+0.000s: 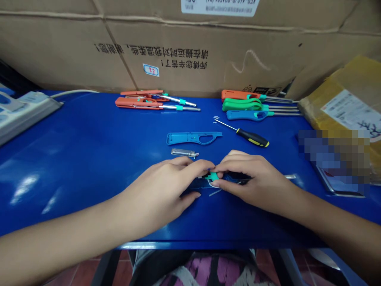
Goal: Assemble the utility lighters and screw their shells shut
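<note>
Both my hands meet over a partly taken-apart blue stick lighter [235,179] lying on the blue table [89,159]. My left hand [166,186] presses down on its handle end, fingers closed. My right hand [250,178] pinches the small green collar piece [213,176] at the joint, and the metal nozzle tube [290,176] sticks out to the right. A thin wire [214,193] trails below the fingers. Just beyond my hands lie a blue half shell [193,138] and a small metal cartridge [183,152].
A black-and-yellow screwdriver [247,135] lies behind my right hand. Two orange lighters [149,101] lie at back left; orange, green and blue ones [253,105] at back right. Cardboard boxes [190,43] wall the back. A power strip [24,111] sits left, a yellow parcel [345,103] right.
</note>
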A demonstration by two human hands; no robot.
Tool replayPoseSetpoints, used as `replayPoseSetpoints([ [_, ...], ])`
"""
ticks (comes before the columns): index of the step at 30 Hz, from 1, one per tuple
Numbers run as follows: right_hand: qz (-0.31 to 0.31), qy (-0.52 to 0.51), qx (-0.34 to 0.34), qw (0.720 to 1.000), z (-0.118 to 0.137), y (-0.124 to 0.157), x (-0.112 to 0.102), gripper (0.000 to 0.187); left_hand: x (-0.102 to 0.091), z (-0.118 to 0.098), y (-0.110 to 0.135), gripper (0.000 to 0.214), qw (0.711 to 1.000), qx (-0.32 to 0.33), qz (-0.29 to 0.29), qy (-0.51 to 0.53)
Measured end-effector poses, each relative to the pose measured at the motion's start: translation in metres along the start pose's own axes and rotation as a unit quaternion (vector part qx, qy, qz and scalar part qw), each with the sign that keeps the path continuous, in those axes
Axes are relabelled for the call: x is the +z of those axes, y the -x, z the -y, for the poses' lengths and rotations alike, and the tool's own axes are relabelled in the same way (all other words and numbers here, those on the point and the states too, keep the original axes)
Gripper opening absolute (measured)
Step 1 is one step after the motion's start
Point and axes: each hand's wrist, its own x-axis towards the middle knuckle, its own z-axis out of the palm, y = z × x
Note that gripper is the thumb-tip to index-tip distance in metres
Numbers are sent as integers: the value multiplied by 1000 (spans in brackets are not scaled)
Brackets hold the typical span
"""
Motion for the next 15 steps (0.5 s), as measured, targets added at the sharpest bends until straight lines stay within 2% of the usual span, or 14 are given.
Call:
replayPoseSetpoints([
  [3, -5, 29, -20, 999, -1, 0, 2, 3, 1, 0, 0, 51, 1000, -2, 7, -6],
  [15, -20, 64, 4, 998, 2, 0, 5, 2, 2, 0, -1, 48, 1000, 12, 6, -21],
])
